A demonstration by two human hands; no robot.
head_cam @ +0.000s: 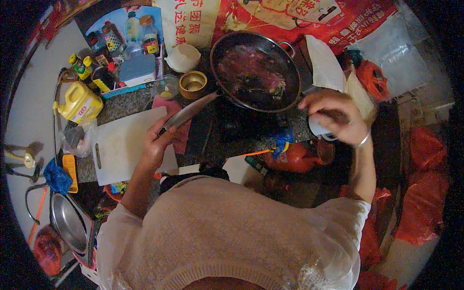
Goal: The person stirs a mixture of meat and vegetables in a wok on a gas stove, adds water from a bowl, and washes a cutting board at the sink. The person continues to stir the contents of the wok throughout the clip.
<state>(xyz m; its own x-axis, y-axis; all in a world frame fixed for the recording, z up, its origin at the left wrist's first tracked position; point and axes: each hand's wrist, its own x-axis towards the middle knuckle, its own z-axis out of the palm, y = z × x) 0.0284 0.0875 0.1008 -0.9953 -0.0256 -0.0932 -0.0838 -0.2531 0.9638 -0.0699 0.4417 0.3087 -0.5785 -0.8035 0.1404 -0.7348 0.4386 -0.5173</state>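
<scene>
My left hand (159,139) is wrapped around the long handle (192,108) of a dark frying pan (293,83). Reddish sliced food, probably meat, (250,69) lies in the pan with a few green bits. Blurred, my right hand (337,112) hovers just right of the pan, its fingertips near the rim. Below and partly behind it is a white mug (316,125); whether the fingers hold anything is unclear. A dark cooktop (235,123) shows beneath the pan.
At left lie a white cutting board (119,141), a yellow oil jug (81,103) and several sauce bottles (112,38). A brass-coloured bowl (193,85) and a white bowl (183,58) stand beside the pan. Paper towel (324,65) and a red plastic bag (373,79) are at right.
</scene>
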